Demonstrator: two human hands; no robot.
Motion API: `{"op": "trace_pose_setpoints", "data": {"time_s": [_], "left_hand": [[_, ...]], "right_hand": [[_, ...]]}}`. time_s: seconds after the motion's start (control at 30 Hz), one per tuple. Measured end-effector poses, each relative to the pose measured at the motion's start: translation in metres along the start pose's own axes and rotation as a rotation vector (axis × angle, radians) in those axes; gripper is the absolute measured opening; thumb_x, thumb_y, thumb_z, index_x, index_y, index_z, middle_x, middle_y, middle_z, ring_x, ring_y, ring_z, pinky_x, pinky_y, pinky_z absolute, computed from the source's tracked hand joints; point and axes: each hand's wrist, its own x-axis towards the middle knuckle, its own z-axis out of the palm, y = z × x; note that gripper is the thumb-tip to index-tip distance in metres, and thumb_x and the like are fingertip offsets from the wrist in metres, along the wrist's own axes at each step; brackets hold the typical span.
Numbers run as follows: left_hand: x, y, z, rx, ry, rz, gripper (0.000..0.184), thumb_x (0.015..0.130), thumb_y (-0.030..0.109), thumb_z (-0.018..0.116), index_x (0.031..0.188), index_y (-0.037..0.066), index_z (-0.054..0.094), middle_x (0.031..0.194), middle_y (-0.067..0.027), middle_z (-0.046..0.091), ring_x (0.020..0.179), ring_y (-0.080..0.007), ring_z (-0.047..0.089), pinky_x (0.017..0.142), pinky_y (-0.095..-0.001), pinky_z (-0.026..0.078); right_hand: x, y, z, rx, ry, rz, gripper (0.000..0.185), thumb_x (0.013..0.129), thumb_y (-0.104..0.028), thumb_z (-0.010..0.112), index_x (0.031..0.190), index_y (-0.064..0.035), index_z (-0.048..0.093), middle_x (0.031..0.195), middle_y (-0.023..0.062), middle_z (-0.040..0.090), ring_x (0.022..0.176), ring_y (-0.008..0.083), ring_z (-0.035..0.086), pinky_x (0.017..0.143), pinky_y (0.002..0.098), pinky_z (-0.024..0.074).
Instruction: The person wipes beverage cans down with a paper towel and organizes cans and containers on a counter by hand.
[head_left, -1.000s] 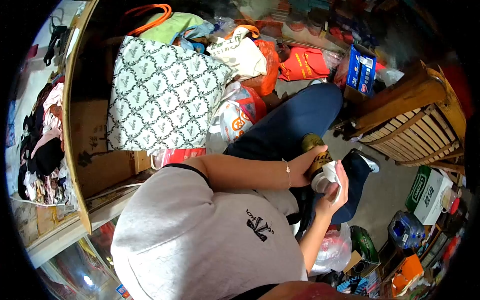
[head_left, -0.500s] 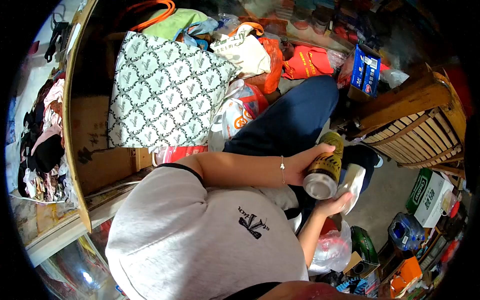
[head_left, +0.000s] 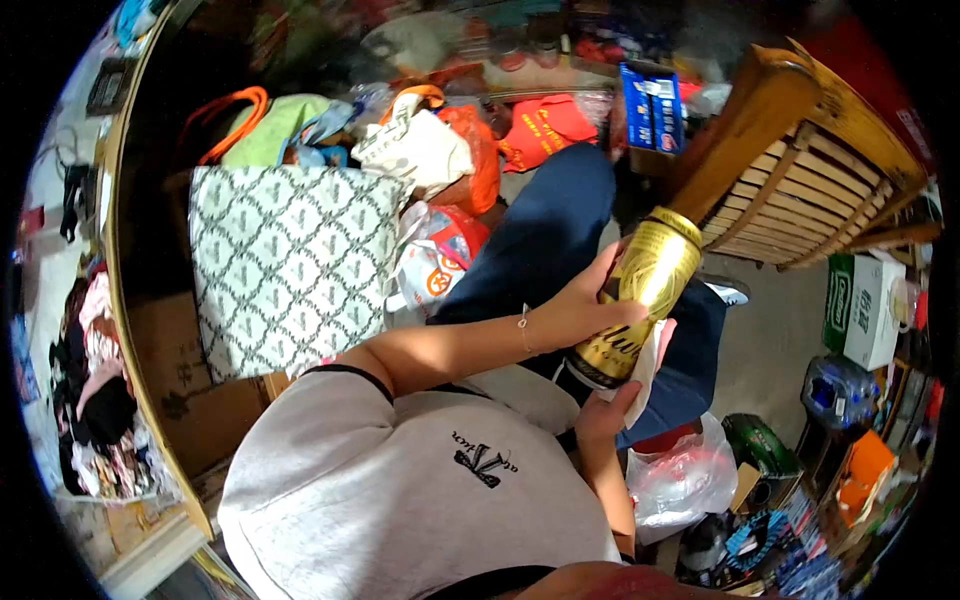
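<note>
My left hand [head_left: 588, 305], with a bracelet on its wrist, wraps round a gold can [head_left: 655, 275] with dark lettering. The can is tilted, its upper end toward the chair and its lower end near my right hand [head_left: 608, 408]. That hand pinches a white tissue [head_left: 650, 368] against the can's lower side. Part of the tissue is hidden behind the can. Both hands are above my dark trousers [head_left: 545, 225].
A wooden slatted chair [head_left: 790, 185] stands at the upper right, beside a blue box [head_left: 652, 110]. A patterned white bag [head_left: 295, 265] and an orange-and-white bag [head_left: 435, 260] are at left. Clear plastic bags [head_left: 680, 480] lie below the hands, cartons [head_left: 872, 310] at right.
The can has been raised closer to the camera and tipped, so its side shows more fully. The tissue has moved in behind its lower part. The whole view has shifted.
</note>
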Motion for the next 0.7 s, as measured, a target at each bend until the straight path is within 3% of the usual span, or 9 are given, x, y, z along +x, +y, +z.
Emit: {"op": "trace_pose_setpoints", "data": {"time_s": [0.07,0.2,0.27,0.4,0.53,0.57,0.6,0.67,0.7], "left_hand": [[0.002,-0.008,0.003,0.185,-0.055,0.131,0.075,0.077,0.02,0.065,0.132,0.001,0.017,0.117,-0.0114,0.042,0.107,-0.0158,0.043,0.091,-0.0279,0.036],[0.002,-0.005,0.009,0.174,-0.183,-0.075,0.073,0.078,0.024,0.065,0.13,0.0,0.019,0.116,-0.0111,0.041,0.109,-0.0155,0.04,0.092,-0.0271,0.034],[0.003,-0.002,0.007,0.216,-0.212,-0.054,0.074,0.077,0.024,0.066,0.129,0.0,0.02,0.115,-0.0101,0.041,0.108,-0.015,0.04,0.092,-0.0263,0.034],[-0.002,0.004,-0.002,0.256,-0.298,-0.127,0.076,0.074,0.02,0.069,0.129,0.0,0.021,0.116,-0.0089,0.041,0.109,-0.0144,0.039,0.092,-0.0264,0.034],[-0.01,0.012,-0.011,0.302,-0.405,-0.187,0.077,0.073,0.017,0.069,0.13,0.001,0.021,0.121,-0.0093,0.039,0.113,-0.0149,0.036,0.095,-0.0266,0.03],[-0.012,0.016,-0.013,0.281,-0.391,-0.23,0.08,0.073,0.015,0.068,0.133,0.003,0.017,0.127,-0.0082,0.034,0.117,-0.0141,0.032,0.097,-0.0272,0.028],[-0.014,0.019,-0.014,0.261,-0.376,-0.275,0.083,0.073,0.012,0.066,0.136,0.005,0.013,0.133,-0.0071,0.03,0.122,-0.0134,0.028,0.098,-0.0279,0.027],[-0.016,0.017,-0.024,0.258,-0.405,-0.307,0.087,0.072,0.016,0.064,0.138,0.005,0.008,0.136,-0.0093,0.028,0.124,-0.0163,0.03,0.099,-0.0292,0.027],[-0.018,0.017,-0.028,0.093,-0.41,-0.358,0.086,0.072,0.019,0.062,0.138,0.005,0.009,0.134,-0.0102,0.031,0.122,-0.0178,0.033,0.099,-0.0299,0.028]], "right_hand": [[-0.011,0.02,-0.008,0.095,0.057,0.085,0.077,0.088,-0.056,0.02,0.136,0.0021,0.005,0.143,0.0152,0.008,0.131,0.0249,0.014,0.105,0.0352,0.0132],[-0.003,0.02,-0.008,0.172,0.116,0.128,0.076,0.088,-0.054,0.021,0.136,0.0026,0.003,0.143,0.0166,0.006,0.131,0.0247,0.01,0.105,0.0352,0.0112],[0.015,-0.004,-0.001,-0.212,0.15,-0.201,0.075,0.089,-0.053,0.021,0.136,0.0038,0.005,0.143,0.0186,0.005,0.132,0.0267,0.009,0.105,0.0365,0.0094],[0.027,-0.012,0.003,-0.1,0.207,-0.213,0.072,0.09,-0.051,0.018,0.135,0.0053,0.009,0.142,0.0222,0.004,0.131,0.0327,0.009,0.105,0.0404,0.0082],[0.044,-0.024,-0.004,-0.232,0.185,-0.273,0.069,0.09,-0.049,0.021,0.132,0.0062,0.022,0.141,0.0233,0.009,0.131,0.033,0.013,0.104,0.0396,0.012],[0.048,-0.026,-0.004,-0.224,0.187,-0.286,0.065,0.091,-0.046,0.023,0.129,0.0056,0.031,0.14,0.0233,0.016,0.129,0.0334,0.02,0.103,0.0392,0.0171],[0.049,-0.026,-0.004,-0.217,0.211,-0.295,0.065,0.091,-0.046,0.023,0.129,0.0056,0.031,0.14,0.0233,0.016,0.129,0.0334,0.02,0.103,0.0392,0.0171],[0.051,-0.023,-0.005,-0.077,0.175,-0.209,0.062,0.091,-0.045,0.026,0.126,0.0047,0.034,0.136,0.0205,0.024,0.124,0.0298,0.027,0.101,0.0368,0.0215],[0.052,-0.021,-0.005,-0.005,0.152,-0.169,0.06,0.091,-0.045,0.027,0.125,0.0042,0.036,0.134,0.0192,0.029,0.122,0.028,0.03,0.1,0.0356,0.0237]]}}
